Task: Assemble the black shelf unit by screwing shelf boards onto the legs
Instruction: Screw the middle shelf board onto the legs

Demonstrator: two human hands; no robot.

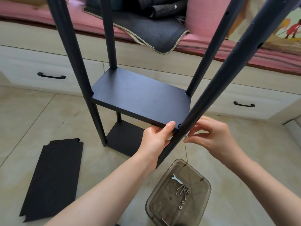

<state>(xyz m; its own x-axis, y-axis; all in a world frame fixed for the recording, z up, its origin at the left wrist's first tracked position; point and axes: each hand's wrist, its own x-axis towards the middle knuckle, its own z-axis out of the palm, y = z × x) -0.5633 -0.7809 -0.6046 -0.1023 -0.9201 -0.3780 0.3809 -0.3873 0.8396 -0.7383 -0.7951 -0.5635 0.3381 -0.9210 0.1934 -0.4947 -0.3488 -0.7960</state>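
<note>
Pale tile floor [48,115], pink cushion bench with drawers behind. Black shelf unit [140,95] stands on floor, four legs up, low board near bottom. Left hand [156,137] grips near corner of middle shelf board [140,98], thumb on top, fingers under. Right hand [213,137] pinches small silver screw [185,136] right against near right leg [228,74]. Spare board [52,178] lies flat on floor at left. Clear tub [178,194] near arms holds small wrench [176,178], screws, nuts.

Soft bright daylight, sharp, wide-angle edge distortion.
</note>
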